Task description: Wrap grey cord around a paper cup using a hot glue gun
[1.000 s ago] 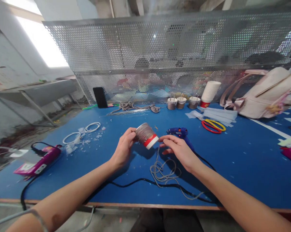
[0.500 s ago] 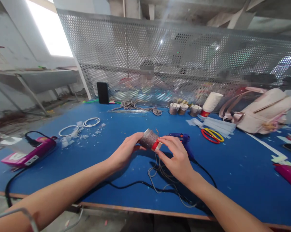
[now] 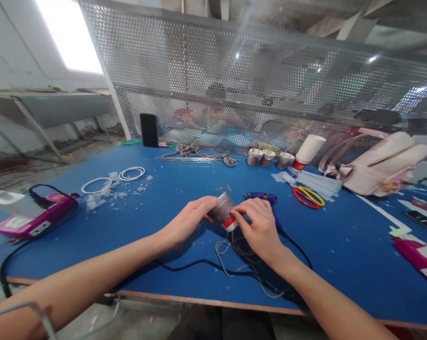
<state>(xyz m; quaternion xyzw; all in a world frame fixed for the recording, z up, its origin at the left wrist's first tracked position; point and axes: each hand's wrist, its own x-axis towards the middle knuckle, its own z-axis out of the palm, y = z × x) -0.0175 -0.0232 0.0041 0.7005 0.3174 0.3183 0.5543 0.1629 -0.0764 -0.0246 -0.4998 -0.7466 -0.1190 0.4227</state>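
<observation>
More upright than half a second ago, the grey cord-wrapped, red-banded paper cup [image 3: 222, 210] is gripped by the left hand [image 3: 188, 221] above the blue surface [image 3: 344, 250]. The right hand [image 3: 261, 225] pinches closed beside its band; whether on the loose grey cord [image 3: 217, 252] is unclear. Winding seems underway, calling for taut, snug turns next.

The cup [image 3: 222, 210] is ringed grey-brown, with a red band [image 3: 229, 222]; beyond it, the gun [image 3: 266, 195] is dark blue.

The right fingers [image 3: 251, 215] partly hide both the cup [image 3: 223, 208] and the blue glue gun [image 3: 271, 198].
</observation>
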